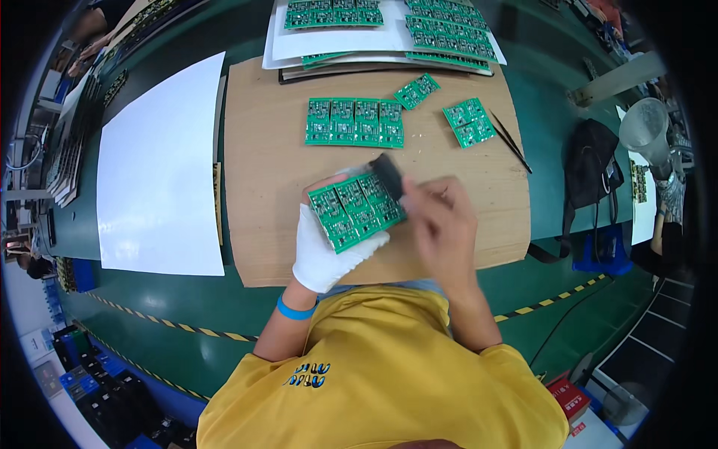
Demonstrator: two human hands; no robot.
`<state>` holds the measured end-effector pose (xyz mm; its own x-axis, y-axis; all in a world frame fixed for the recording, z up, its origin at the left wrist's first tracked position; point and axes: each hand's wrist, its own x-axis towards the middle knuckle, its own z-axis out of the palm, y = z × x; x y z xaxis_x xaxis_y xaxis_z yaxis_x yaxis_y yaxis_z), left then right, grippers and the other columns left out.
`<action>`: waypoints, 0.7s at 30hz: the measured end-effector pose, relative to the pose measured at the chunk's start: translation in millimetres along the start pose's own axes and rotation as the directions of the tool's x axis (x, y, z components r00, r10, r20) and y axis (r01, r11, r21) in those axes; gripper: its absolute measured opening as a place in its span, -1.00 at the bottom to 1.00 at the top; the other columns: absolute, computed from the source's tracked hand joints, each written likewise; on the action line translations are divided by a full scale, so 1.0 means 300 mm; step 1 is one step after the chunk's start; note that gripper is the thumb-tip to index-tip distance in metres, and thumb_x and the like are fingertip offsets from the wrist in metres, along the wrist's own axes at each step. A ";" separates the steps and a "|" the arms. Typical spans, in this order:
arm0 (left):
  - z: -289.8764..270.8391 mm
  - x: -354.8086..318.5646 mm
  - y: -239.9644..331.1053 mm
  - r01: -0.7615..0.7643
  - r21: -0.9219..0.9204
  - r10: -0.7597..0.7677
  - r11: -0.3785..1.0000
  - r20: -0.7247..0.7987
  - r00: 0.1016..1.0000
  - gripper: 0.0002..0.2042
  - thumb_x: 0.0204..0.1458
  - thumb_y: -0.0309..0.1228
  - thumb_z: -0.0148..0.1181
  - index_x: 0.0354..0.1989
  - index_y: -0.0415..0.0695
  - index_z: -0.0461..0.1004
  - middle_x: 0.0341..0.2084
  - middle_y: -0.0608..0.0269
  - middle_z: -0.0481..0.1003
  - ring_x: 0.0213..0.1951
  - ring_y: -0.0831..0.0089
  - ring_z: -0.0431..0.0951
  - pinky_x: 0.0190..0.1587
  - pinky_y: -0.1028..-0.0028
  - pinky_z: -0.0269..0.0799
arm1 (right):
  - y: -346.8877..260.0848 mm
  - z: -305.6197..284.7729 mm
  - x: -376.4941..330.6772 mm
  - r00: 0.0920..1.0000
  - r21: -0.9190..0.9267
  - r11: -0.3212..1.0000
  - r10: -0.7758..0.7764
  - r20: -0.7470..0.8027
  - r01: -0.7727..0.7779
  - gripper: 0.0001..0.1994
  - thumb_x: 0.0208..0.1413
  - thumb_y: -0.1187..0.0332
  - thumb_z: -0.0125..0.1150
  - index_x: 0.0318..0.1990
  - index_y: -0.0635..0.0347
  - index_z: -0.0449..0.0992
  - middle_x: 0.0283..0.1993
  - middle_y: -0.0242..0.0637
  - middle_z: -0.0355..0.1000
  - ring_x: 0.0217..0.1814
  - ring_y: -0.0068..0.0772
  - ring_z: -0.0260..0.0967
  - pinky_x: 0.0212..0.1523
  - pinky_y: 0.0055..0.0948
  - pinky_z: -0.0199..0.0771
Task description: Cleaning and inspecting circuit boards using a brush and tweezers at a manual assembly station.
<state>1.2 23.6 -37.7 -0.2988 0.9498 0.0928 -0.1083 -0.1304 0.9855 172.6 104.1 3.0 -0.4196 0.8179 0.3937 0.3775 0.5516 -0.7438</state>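
My left hand (pixel 318 258), in a white glove, holds a green circuit board panel (pixel 355 209) tilted above the cardboard. Several units sit side by side on this panel, component side up. In my bare right hand (pixel 447 224), smeared by motion, is a black brush-like block (pixel 387 178). It overlaps the panel's right end; blur hides whether it touches. Beyond my hands a wider circuit board panel (pixel 354 122) lies flat. Near it rest a small angled board piece (pixel 416 90) and a squarish board piece (pixel 469 122), with dark tweezers (pixel 511 141) alongside.
A cardboard sheet (pixel 262 172) covers the table before me. White sheets bearing more circuit boards (pixel 449 34) are stacked at the far edge. To the left lies a large white sheet (pixel 161 172). A black bag (pixel 591 165) and a lamp-like funnel (pixel 645 127) are at right.
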 end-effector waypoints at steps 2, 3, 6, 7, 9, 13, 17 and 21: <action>0.014 0.008 0.001 -0.013 -0.057 0.013 0.998 -0.013 1.000 -0.10 -0.25 -0.57 0.62 0.29 -0.16 0.14 0.26 -0.03 0.34 0.26 0.19 0.44 0.28 0.20 0.46 | -0.079 0.014 -0.011 0.996 0.033 0.998 -0.063 0.062 0.061 -0.60 0.07 0.75 0.23 0.06 0.24 0.65 -0.26 -0.24 0.38 -0.40 -0.38 0.40 -0.39 -0.45 0.41; 0.023 0.002 0.003 -0.016 -0.110 0.014 0.994 -0.019 1.000 -0.11 -0.24 -0.58 0.62 0.28 -0.16 0.13 0.26 -0.04 0.33 0.26 0.21 0.44 0.27 0.23 0.46 | -0.121 0.027 -0.031 0.986 0.071 0.992 -0.114 0.118 0.106 -0.61 0.07 0.76 0.21 0.05 0.25 0.65 -0.26 -0.24 0.38 -0.40 -0.38 0.40 -0.39 -0.45 0.41; 0.009 0.001 0.020 -0.015 -0.136 0.015 0.991 -0.003 1.000 -0.12 -0.23 -0.59 0.61 0.26 -0.16 0.12 0.25 -0.04 0.32 0.25 0.23 0.44 0.27 0.25 0.46 | -0.071 -0.003 -0.017 0.986 -0.019 0.999 -0.035 0.166 0.038 -0.60 0.06 0.78 0.19 0.04 0.27 0.66 -0.28 -0.23 0.37 -0.38 -0.38 0.40 -0.39 -0.46 0.41; 0.005 0.009 0.026 -0.021 -0.103 0.022 0.995 0.013 1.000 -0.13 -0.23 -0.59 0.60 0.26 -0.15 0.12 0.25 -0.05 0.32 0.25 0.22 0.44 0.27 0.25 0.45 | -0.012 -0.033 0.013 0.986 -0.141 0.988 0.082 0.143 -0.062 -0.59 0.06 0.79 0.18 0.04 0.27 0.66 -0.29 -0.23 0.37 -0.37 -0.38 0.41 -0.38 -0.47 0.42; 0.007 0.004 0.025 -0.027 -0.074 0.027 0.997 0.011 1.000 -0.13 -0.23 -0.59 0.60 0.26 -0.15 0.13 0.25 -0.05 0.32 0.25 0.21 0.44 0.27 0.25 0.45 | 0.025 -0.055 0.022 0.975 -0.262 0.953 0.187 0.122 -0.150 -0.58 0.05 0.80 0.17 0.04 0.27 0.66 -0.31 -0.23 0.36 -0.35 -0.38 0.42 -0.37 -0.48 0.43; 0.002 -0.009 0.013 -0.065 -0.187 0.069 0.980 0.013 0.998 -0.13 -0.22 -0.59 0.60 0.26 -0.13 0.13 0.25 -0.05 0.31 0.25 0.21 0.44 0.28 0.25 0.44 | 0.020 -0.061 -0.002 0.973 -0.256 0.951 0.206 0.106 -0.174 -0.58 0.04 0.79 0.18 0.05 0.27 0.66 -0.32 -0.24 0.35 -0.36 -0.41 0.40 -0.38 -0.50 0.41; -0.011 0.007 0.007 -0.150 0.089 0.148 0.985 0.035 0.988 -0.15 -0.21 -0.61 0.57 0.26 -0.12 0.13 0.26 -0.06 0.31 0.26 0.20 0.42 0.28 0.25 0.43 | 0.024 -0.067 -0.009 0.973 -0.244 0.953 0.207 0.098 -0.178 -0.58 0.04 0.79 0.19 0.06 0.28 0.66 -0.34 -0.24 0.33 -0.37 -0.43 0.39 -0.38 -0.51 0.39; 0.006 0.005 0.002 -0.084 -0.178 0.090 0.981 0.022 0.996 -0.14 -0.24 -0.54 0.62 0.25 -0.12 0.17 0.26 -0.07 0.33 0.27 0.15 0.42 0.30 0.19 0.42 | 0.032 -0.072 0.002 0.978 -0.236 0.959 0.185 0.097 -0.158 -0.60 0.02 0.78 0.21 0.03 0.29 0.67 -0.32 -0.23 0.37 -0.37 -0.40 0.39 -0.40 -0.50 0.37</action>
<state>2.2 25.4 -36.6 -0.2860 0.9404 0.1838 -0.2494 -0.2583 0.9333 193.7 113.3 7.8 -0.4205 0.8861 0.1951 0.6230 0.4383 -0.6479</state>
